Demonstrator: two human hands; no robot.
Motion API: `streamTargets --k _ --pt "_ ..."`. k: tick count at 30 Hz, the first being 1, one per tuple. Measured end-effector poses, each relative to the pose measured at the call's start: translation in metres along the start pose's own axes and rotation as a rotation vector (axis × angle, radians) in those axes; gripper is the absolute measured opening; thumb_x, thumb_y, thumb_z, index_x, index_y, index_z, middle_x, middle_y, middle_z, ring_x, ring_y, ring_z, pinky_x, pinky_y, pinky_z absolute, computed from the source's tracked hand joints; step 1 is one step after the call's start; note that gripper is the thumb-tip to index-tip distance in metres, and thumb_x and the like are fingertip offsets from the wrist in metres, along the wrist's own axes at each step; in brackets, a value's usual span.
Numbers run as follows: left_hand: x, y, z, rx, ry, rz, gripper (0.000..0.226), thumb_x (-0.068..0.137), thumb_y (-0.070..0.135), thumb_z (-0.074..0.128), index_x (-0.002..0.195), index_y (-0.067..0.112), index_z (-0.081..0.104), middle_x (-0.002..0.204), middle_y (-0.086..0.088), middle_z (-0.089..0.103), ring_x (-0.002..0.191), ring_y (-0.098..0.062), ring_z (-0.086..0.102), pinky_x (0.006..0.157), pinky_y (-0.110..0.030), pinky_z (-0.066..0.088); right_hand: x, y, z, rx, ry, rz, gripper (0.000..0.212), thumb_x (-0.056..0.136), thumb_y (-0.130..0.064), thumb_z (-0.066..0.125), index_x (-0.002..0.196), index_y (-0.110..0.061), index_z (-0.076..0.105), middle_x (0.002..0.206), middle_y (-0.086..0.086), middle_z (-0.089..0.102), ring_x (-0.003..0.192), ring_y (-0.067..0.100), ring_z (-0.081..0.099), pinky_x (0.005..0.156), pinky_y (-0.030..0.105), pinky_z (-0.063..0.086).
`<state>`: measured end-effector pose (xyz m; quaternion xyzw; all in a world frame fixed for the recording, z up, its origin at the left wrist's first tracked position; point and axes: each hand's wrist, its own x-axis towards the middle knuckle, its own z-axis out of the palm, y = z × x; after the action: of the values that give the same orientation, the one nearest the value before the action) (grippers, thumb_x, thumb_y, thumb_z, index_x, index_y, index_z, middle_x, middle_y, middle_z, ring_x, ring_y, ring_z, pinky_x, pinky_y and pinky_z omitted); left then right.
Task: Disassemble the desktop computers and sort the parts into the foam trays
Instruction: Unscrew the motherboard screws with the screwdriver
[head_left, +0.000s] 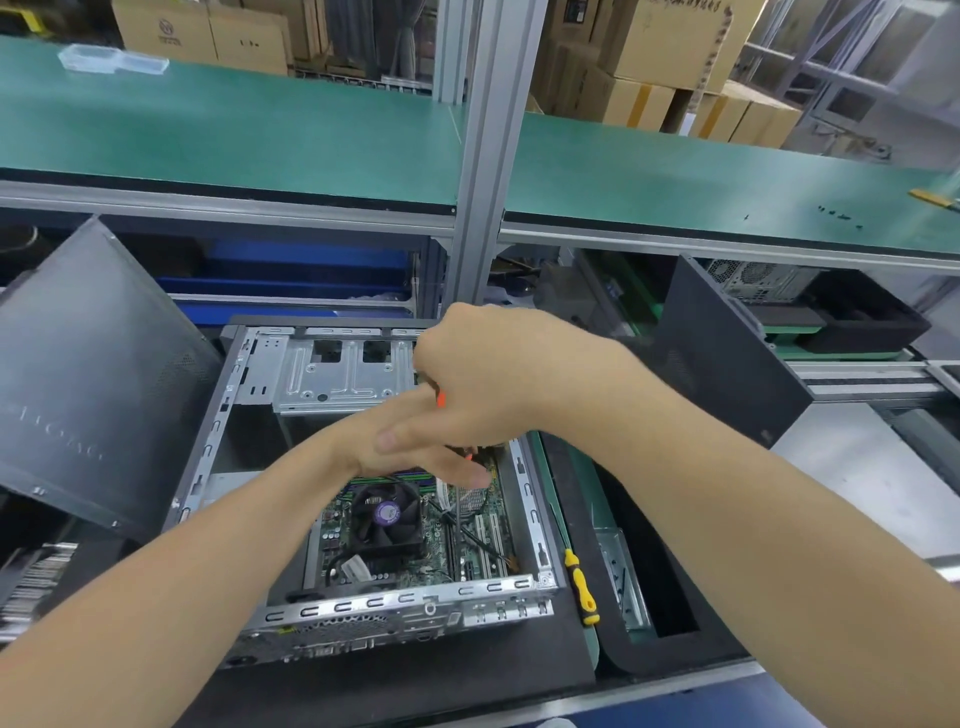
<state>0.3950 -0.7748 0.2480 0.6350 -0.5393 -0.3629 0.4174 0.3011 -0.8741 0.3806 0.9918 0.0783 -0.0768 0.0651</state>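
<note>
Head view: open desktop case (363, 605) lies flat on a black foam mat (415, 686), centre of the bench.
- In the case: motherboard (467, 545) at the near end, with the CPU fan (387, 514) on it and loose cables beside the fan. An empty metal drive cage (337, 374) sits at the far end.
- Right hand (483, 374) is clenched round an orange-handled tool (441, 399), held upright over the board's far right corner.
- Left hand (421, 465) is under the right one, fingers reaching mostly straight toward the tool's lower end. It's partly covered, so I can't tell if they pinch it.
- Yellow-black screwdriver (582, 587) lies on the mat, just beside the case's right wall.
- Black foam tray (675, 639) right of the mat holds one metal bracket (623, 582) in its recess.
- Second dark foam tray (862, 317) sits far right under the shelf; contents not readable.
- Side panels lean on both sides: left panel (88, 374), right panel (727, 353).
- Green shelf (260, 130) above carries a clear plastic tray (111, 60) at left and small screws (836, 213) at right.
</note>
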Motion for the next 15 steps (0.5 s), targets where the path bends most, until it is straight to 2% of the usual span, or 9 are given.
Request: streamTargets --k 2,3,4,6,8,10,12,13,15 --pt "0.004 0.001 0.002 -0.117 -0.041 0.009 0.037 0.076 0.043 0.081 0.111 0.041 0.070 0.098 0.021 0.073 0.106 -0.008 0.064 0.101 -0.028 0.042 0.003 -0.006 0.006 -0.015 0.048 0.096 0.063 0.092 -0.078 0.046 0.064 -0.022 0.035 0.069 -0.001 0.042 0.054 0.016 0.041 0.047 0.028 0.026" --pt "0.005 -0.001 0.003 -0.136 -0.067 0.011 0.026 0.076 0.036 0.081 0.099 0.045 0.072 0.087 0.024 0.070 0.096 -0.007 0.063 0.096 -0.026 0.041 0.005 -0.006 0.008 -0.015 0.053 0.109 0.060 0.096 -0.070 0.049 0.065 -0.021 0.033 0.070 -0.001 0.040 0.054 0.016 0.040 0.046 0.028 0.026" --pt "0.005 -0.002 0.003 -0.136 -0.074 0.008 0.020 0.072 0.036 0.082 0.089 0.039 0.072 0.079 0.022 0.067 0.086 -0.005 0.060 0.089 -0.027 0.042 0.006 -0.006 0.007 -0.027 0.046 0.089 0.054 0.100 -0.059 0.052 0.066 -0.020 0.036 0.070 0.000 0.041 0.054 0.016 0.041 0.046 0.027 0.027" --pt "0.003 -0.009 0.001 -0.169 -0.044 -0.003 0.032 0.065 0.038 0.086 0.085 0.023 0.067 0.081 0.018 0.062 0.080 -0.007 0.056 0.080 -0.032 0.042 0.005 -0.004 0.004 -0.003 -0.013 -0.007 0.033 0.100 -0.038 0.057 0.076 -0.016 0.051 0.072 0.000 0.050 0.059 0.018 0.052 0.047 0.027 0.032" --pt "0.002 -0.012 0.001 -0.204 -0.079 0.020 0.040 0.070 0.031 0.083 0.100 0.011 0.066 0.097 0.013 0.064 0.092 -0.009 0.057 0.083 -0.030 0.043 0.000 0.000 -0.002 0.023 -0.084 -0.103 0.013 0.096 -0.029 0.061 0.086 -0.021 0.061 0.075 -0.007 0.057 0.069 0.014 0.058 0.049 0.026 0.036" --pt "-0.001 -0.014 0.002 -0.275 -0.093 0.016 0.046 0.077 0.024 0.077 0.115 0.004 0.063 0.111 0.005 0.067 0.107 -0.012 0.060 0.093 -0.029 0.044 -0.005 0.005 -0.008 0.056 -0.155 -0.149 0.004 0.094 -0.024 0.064 0.091 -0.026 0.066 0.078 -0.012 0.059 0.073 0.008 0.058 0.054 0.024 0.040" --pt "-0.003 -0.017 0.000 -0.373 -0.109 -0.011 0.041 0.080 0.019 0.072 0.120 0.015 0.066 0.116 0.004 0.070 0.113 -0.013 0.062 0.100 -0.034 0.041 -0.006 0.010 -0.011 0.067 -0.212 -0.179 0.018 0.089 -0.012 0.063 0.096 -0.027 0.070 0.086 -0.011 0.066 0.078 0.012 0.063 0.061 0.027 0.048" --pt "-0.004 -0.017 -0.002 -0.412 -0.126 -0.022 0.039 0.082 0.017 0.070 0.120 0.024 0.069 0.114 0.008 0.071 0.107 -0.010 0.063 0.095 -0.034 0.041 -0.005 0.011 -0.012 0.072 -0.235 -0.191 0.027 0.086 -0.005 0.060 0.097 -0.027 0.070 0.088 -0.011 0.068 0.080 0.013 0.064 0.062 0.027 0.049" --pt "-0.004 -0.019 -0.004 -0.466 -0.169 -0.028 0.040 0.084 0.017 0.071 0.122 0.028 0.073 0.102 0.013 0.072 0.075 -0.006 0.053 0.069 -0.028 0.033 -0.005 0.011 -0.012 0.082 -0.246 -0.226 0.034 0.082 0.001 0.056 0.097 -0.025 0.070 0.089 -0.009 0.070 0.079 0.011 0.064 0.060 0.023 0.044"
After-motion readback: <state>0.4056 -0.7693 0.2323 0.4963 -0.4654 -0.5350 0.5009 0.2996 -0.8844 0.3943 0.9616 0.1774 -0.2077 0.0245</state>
